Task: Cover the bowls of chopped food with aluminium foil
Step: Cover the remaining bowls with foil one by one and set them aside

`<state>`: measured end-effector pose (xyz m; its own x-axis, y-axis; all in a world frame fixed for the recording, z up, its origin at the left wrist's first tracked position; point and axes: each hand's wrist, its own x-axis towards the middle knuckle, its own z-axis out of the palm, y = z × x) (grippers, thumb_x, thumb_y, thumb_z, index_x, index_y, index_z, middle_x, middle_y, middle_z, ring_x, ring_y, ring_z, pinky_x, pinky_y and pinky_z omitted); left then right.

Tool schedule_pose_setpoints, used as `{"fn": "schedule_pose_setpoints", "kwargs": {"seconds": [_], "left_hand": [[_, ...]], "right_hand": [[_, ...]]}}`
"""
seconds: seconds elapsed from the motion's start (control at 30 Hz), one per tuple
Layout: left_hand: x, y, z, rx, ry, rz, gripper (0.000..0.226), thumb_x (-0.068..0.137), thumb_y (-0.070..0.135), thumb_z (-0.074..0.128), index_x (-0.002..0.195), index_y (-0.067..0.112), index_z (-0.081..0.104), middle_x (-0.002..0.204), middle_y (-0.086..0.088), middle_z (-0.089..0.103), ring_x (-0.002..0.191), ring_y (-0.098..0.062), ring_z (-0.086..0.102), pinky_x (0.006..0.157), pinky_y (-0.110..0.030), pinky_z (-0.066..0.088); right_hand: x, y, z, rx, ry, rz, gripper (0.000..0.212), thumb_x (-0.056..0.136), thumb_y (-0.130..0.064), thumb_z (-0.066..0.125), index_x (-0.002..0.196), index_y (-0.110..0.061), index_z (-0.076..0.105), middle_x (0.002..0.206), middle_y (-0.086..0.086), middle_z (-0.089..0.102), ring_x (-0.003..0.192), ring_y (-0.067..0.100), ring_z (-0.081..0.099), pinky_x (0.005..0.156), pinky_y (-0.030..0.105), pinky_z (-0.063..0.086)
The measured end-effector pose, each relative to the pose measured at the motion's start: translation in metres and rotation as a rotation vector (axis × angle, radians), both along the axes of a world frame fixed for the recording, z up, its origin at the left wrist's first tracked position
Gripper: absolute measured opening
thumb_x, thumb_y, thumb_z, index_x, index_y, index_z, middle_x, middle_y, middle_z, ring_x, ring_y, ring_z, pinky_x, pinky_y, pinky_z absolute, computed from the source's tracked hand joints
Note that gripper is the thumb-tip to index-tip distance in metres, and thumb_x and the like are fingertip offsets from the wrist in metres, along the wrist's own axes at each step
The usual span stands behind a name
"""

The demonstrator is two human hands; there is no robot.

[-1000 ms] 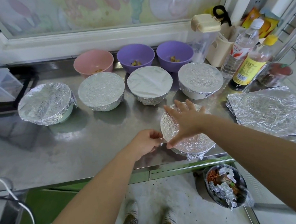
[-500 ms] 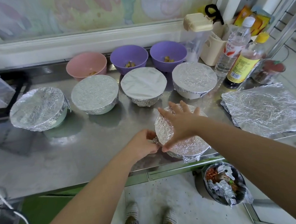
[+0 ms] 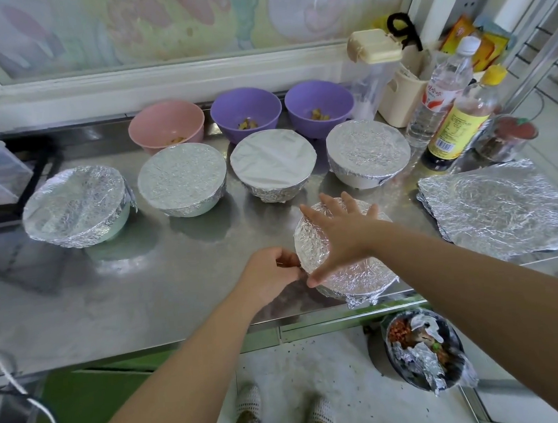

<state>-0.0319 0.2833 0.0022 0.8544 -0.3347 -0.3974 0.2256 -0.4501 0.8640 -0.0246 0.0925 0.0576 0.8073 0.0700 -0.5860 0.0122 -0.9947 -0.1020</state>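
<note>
A foil-covered bowl (image 3: 357, 278) stands near the counter's front edge. My right hand (image 3: 341, 232) lies flat on its foil top with fingers spread. My left hand (image 3: 271, 274) has its fingers curled at the bowl's left rim, pinching the foil edge there. Behind stand several other foil-covered bowls, among them one far left (image 3: 74, 206) and one far right (image 3: 367, 152). Along the back, a pink bowl (image 3: 166, 126) and two purple bowls (image 3: 245, 110) (image 3: 318, 102) sit uncovered with bits of chopped food. Loose foil sheets (image 3: 499, 207) lie stacked at the right.
Bottles (image 3: 440, 93) (image 3: 461, 121), a beige container (image 3: 398, 96) and a small jar (image 3: 508, 135) crowd the back right corner of the steel counter (image 3: 128, 286). A bin (image 3: 423, 353) with foil scraps sits on the floor below. My feet show under the counter edge.
My left hand has closed in on the bowl's left rim and now pinches the foil there. My right hand stays flat on top. The camera has shifted slightly.
</note>
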Motion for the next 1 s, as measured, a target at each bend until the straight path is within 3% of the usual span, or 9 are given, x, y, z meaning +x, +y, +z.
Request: {"fn": "schedule_pose_setpoints", "kwargs": {"seconds": [0.13, 0.23, 0.33, 0.53, 0.63, 0.7, 0.73, 0.9, 1.0], "left_hand": [[0.017, 0.002, 0.001, -0.032, 0.109, -0.102, 0.02, 0.071, 0.003, 0.081, 0.083, 0.01, 0.067, 0.075, -0.002, 0.068, 0.071, -0.014, 0.061, 0.078, -0.034, 0.056], [0.032, -0.001, 0.01, -0.033, 0.106, -0.287, 0.027, 0.069, 0.001, 0.08, 0.085, 0.009, 0.06, 0.074, -0.001, 0.061, 0.069, -0.014, 0.057, 0.068, -0.024, 0.05], [0.036, -0.006, 0.014, -0.179, 0.272, -0.319, 0.03, 0.075, -0.018, 0.066, 0.084, 0.009, 0.057, 0.07, 0.002, 0.064, 0.068, -0.011, 0.061, 0.064, -0.018, 0.05], [0.012, -0.006, -0.011, -0.57, 0.528, 0.169, 0.045, 0.08, -0.029, 0.049, 0.111, 0.003, 0.055, 0.101, -0.016, 0.058, 0.083, -0.022, 0.061, 0.074, -0.03, 0.056], [-0.016, -0.011, -0.012, -0.718, 0.514, 0.536, 0.045, 0.09, -0.019, 0.05, 0.125, 0.009, 0.053, 0.119, -0.01, 0.054, 0.093, -0.018, 0.061, 0.089, -0.034, 0.051], [-0.039, -0.02, -0.006, -0.787, 0.541, 0.668, 0.029, 0.098, -0.005, 0.047, 0.119, 0.013, 0.056, 0.116, -0.002, 0.063, 0.096, -0.014, 0.063, 0.097, -0.035, 0.048], [-0.049, -0.027, 0.0, -0.828, 0.57, 0.674, 0.021, 0.102, 0.002, 0.044, 0.114, 0.011, 0.059, 0.114, -0.002, 0.068, 0.099, -0.014, 0.064, 0.1, -0.035, 0.046], [-0.057, -0.045, 0.009, -0.856, 0.549, 0.529, 0.044, 0.104, 0.027, 0.027, 0.122, 0.012, 0.065, 0.129, -0.015, 0.064, 0.115, -0.02, 0.055, 0.108, -0.034, 0.033], [-0.05, -0.044, 0.003, -0.857, 0.571, 0.481, 0.052, 0.106, 0.04, 0.021, 0.13, 0.021, 0.062, 0.137, -0.004, 0.062, 0.128, -0.018, 0.051, 0.113, -0.035, 0.028]], "right_hand": [[-0.002, 0.001, 0.001, 0.001, -0.002, -0.001, 0.151, 0.046, -0.09, 0.073, 0.153, -0.048, -0.025, 0.165, -0.002, -0.03, 0.149, 0.04, -0.03, 0.109, 0.082, -0.005], [-0.001, 0.001, 0.001, 0.005, -0.001, -0.008, 0.15, 0.047, -0.09, 0.074, 0.153, -0.048, -0.024, 0.166, -0.002, -0.029, 0.149, 0.039, -0.03, 0.109, 0.082, -0.005], [-0.001, 0.002, 0.0, 0.004, -0.003, -0.009, 0.151, 0.046, -0.09, 0.074, 0.153, -0.048, -0.024, 0.166, -0.002, -0.029, 0.149, 0.039, -0.03, 0.109, 0.082, -0.005], [-0.002, 0.002, 0.0, 0.006, -0.004, -0.02, 0.15, 0.046, -0.091, 0.073, 0.153, -0.05, -0.023, 0.166, -0.003, -0.029, 0.149, 0.039, -0.03, 0.109, 0.083, -0.005], [-0.002, 0.002, 0.0, 0.004, -0.007, -0.031, 0.148, 0.047, -0.091, 0.072, 0.153, -0.049, -0.023, 0.166, -0.003, -0.029, 0.149, 0.04, -0.029, 0.108, 0.083, -0.005], [-0.002, 0.003, 0.0, -0.002, -0.013, -0.032, 0.148, 0.047, -0.092, 0.07, 0.153, -0.049, -0.023, 0.166, -0.003, -0.029, 0.15, 0.041, -0.028, 0.108, 0.083, -0.004], [-0.003, 0.003, 0.0, -0.003, -0.016, -0.031, 0.148, 0.046, -0.093, 0.07, 0.154, -0.049, -0.023, 0.166, -0.003, -0.029, 0.15, 0.041, -0.027, 0.108, 0.083, -0.003], [-0.003, 0.002, -0.002, -0.002, -0.031, -0.038, 0.15, 0.043, -0.095, 0.069, 0.153, -0.05, -0.022, 0.166, -0.005, -0.028, 0.151, 0.04, -0.025, 0.109, 0.082, -0.001], [-0.003, 0.002, -0.004, -0.002, -0.043, -0.034, 0.149, 0.044, -0.096, 0.068, 0.153, -0.049, -0.023, 0.166, -0.004, -0.028, 0.151, 0.04, -0.025, 0.11, 0.082, -0.001]]}}
